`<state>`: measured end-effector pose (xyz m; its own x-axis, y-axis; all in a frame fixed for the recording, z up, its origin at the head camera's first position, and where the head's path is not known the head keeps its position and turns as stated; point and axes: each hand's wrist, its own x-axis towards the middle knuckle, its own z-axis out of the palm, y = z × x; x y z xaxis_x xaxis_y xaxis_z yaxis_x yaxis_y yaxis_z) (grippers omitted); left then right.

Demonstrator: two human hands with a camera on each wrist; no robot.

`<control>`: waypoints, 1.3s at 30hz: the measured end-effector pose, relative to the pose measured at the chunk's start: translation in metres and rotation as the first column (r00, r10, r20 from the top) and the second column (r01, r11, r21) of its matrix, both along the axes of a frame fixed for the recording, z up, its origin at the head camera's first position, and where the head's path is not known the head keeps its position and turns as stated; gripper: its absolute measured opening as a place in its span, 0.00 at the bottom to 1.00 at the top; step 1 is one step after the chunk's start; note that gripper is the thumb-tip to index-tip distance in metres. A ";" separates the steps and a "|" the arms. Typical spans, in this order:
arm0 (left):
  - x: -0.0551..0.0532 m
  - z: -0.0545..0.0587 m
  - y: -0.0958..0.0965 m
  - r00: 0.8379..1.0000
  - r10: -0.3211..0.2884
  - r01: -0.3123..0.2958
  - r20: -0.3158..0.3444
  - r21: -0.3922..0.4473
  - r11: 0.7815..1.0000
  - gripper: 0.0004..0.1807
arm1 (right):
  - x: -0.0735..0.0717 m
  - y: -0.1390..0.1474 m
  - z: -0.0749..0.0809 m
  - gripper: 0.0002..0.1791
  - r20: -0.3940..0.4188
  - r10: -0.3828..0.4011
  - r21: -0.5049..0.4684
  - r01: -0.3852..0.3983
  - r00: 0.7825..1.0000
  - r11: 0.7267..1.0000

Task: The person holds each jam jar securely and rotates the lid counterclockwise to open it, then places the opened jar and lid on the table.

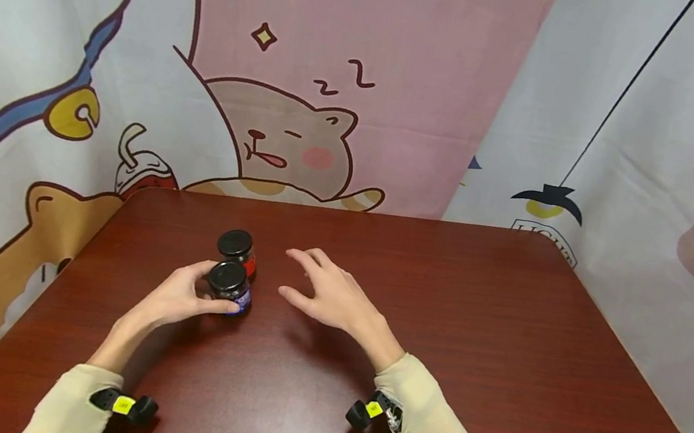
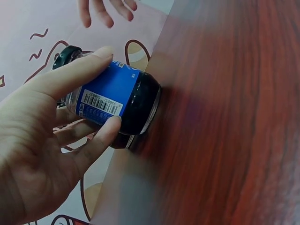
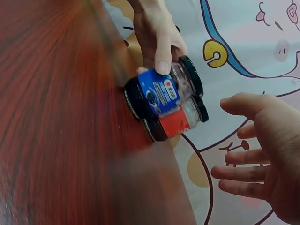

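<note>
My left hand (image 1: 179,294) grips a glass jar with a black lid and a blue label (image 1: 228,278), thumb on the near side and fingers round the far side. The left wrist view shows a barcode on the blue label (image 2: 105,93), and dark contents fill the lower part of the jar. Just behind stands a second black-lidded jar with a red label (image 1: 236,244), partly covered by the blue one. To the right of both jars, my right hand (image 1: 336,293) hovers over the table with fingers spread and nothing in them.
A dark red-brown wooden table (image 1: 467,359) carries both jars on its left half. Behind it hangs a cartoon-printed cloth (image 1: 430,95), which meets the table's back edge. Each sleeve has a small black camera (image 1: 143,410) strapped at the wrist.
</note>
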<state>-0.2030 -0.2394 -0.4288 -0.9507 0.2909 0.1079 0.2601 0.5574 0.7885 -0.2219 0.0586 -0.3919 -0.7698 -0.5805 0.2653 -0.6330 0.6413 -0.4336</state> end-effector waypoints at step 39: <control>-0.006 -0.008 0.028 0.973 -0.097 0.085 -0.209 -0.065 0.994 0.30 | 0.007 -0.053 -0.008 0.33 -0.146 0.066 0.039 -0.061 0.987 0.997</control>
<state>-0.2085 -0.2117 -0.4366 -0.8774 0.3860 0.2850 0.4690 0.5648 0.6790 -0.2149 0.0059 -0.3996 -0.6853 -0.6375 0.3520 -0.7281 0.6105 -0.3118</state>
